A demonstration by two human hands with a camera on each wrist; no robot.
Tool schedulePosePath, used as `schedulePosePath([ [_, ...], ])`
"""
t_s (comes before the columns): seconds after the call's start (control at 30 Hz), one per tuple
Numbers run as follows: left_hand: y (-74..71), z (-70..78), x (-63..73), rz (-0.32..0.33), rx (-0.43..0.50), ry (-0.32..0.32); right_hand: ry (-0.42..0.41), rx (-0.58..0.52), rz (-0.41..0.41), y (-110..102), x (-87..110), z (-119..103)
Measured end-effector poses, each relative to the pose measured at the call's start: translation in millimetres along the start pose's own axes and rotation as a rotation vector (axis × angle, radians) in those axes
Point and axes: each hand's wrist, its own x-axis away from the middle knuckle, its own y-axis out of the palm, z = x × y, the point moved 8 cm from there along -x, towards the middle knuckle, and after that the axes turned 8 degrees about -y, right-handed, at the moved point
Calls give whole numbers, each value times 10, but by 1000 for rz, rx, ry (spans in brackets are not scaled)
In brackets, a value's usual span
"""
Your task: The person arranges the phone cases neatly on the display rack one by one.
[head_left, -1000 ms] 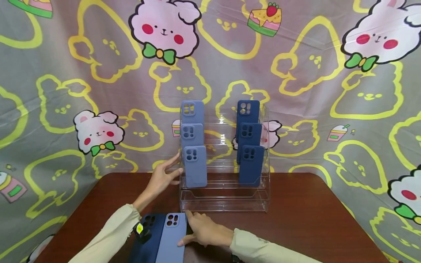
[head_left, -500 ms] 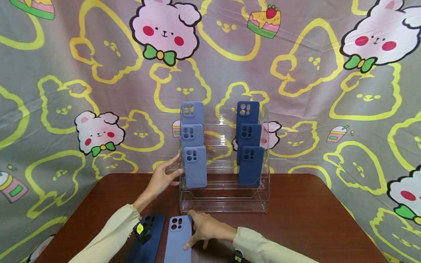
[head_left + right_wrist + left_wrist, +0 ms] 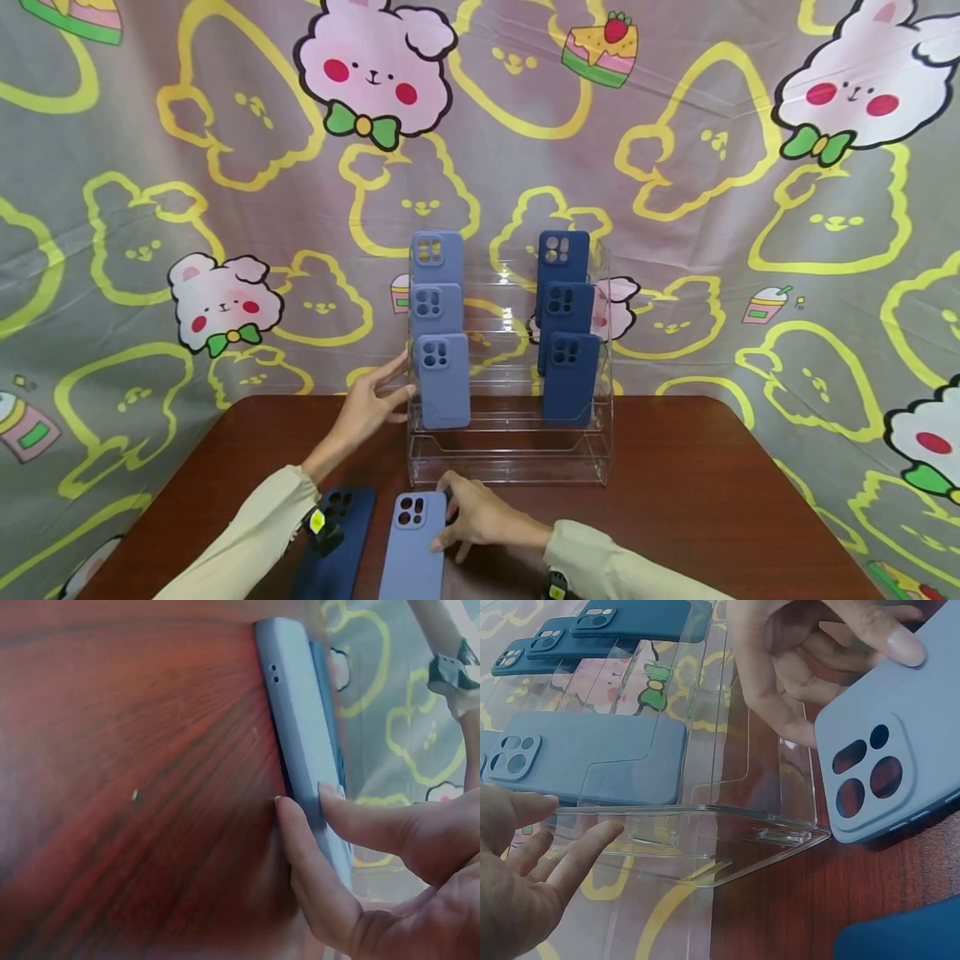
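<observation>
My right hand [image 3: 489, 518] pinches a light blue phone case [image 3: 415, 554] by its right edge, thumb on the back and fingers at the side. The right wrist view shows that case [image 3: 294, 705] tilted close over the wooden table. My left hand [image 3: 366, 410] is at the left side of a clear acrylic display stand [image 3: 510, 477], fingers spread and fingertips right at the side panel. A dark blue phone case [image 3: 343, 542] lies on the table below my left forearm, partly covered by the wrist camera.
The stand's tiers hold light blue cases [image 3: 447, 392] in a left column and dark blue cases [image 3: 573, 390] in a right column. A cartoon-patterned cloth [image 3: 690, 250] hangs behind the table [image 3: 690, 492].
My right hand has drawn the light blue case to the right, away from the dark blue one, leaving a gap between them. My left hand stays at the stand.
</observation>
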Motion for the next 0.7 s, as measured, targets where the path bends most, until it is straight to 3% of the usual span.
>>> schedulePosePath([
  [0.4,6,-21,3,0,4,-2,-23,-424,29,-50,-1,45],
  [0.57,4,-13,-4,-2,8,-2,-75,-448,12,-169,-24,-127],
  [0.7,-4,-1,0,0,-9,2,-175,-369,14,-359,-37,-330],
])
